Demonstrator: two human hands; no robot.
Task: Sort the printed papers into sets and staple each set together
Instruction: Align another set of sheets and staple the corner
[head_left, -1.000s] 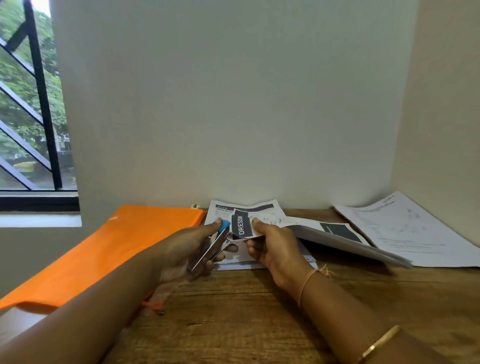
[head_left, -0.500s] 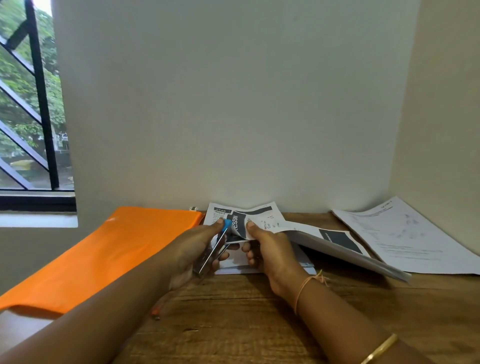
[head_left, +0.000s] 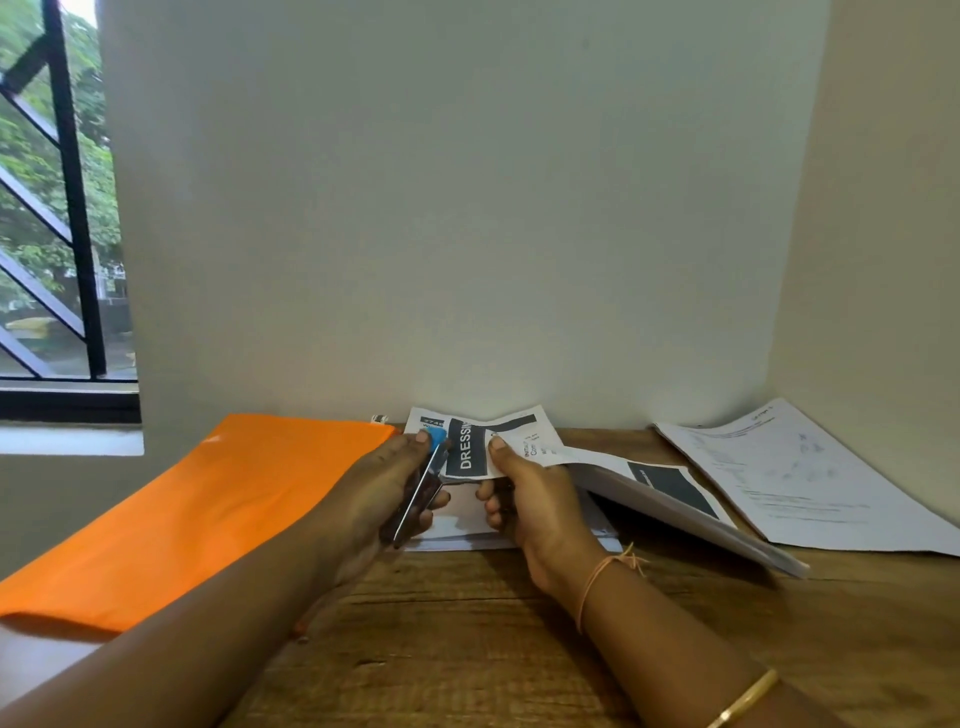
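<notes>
My left hand (head_left: 387, 486) grips a metal stapler (head_left: 422, 491) with a blue tip, its mouth set on the left edge of a printed paper set (head_left: 524, 441) marked "DRESSING". My right hand (head_left: 535, 499) pinches that set near its corner, thumb on top, and holds it lifted off the wooden desk (head_left: 467, 623). The set's far part droops to the right. More white sheets (head_left: 457, 535) lie flat under both hands. A separate printed stack (head_left: 795, 478) rests at the right by the wall.
An orange folder (head_left: 197, 514) lies slanted at the left, over the desk's edge. Walls close off the desk at the back and the right. A barred window (head_left: 57, 208) is at the far left.
The stapler's blue tip has stayed clamped at the set's left edge. The view has shifted slightly, and both hands have kept their hold.
</notes>
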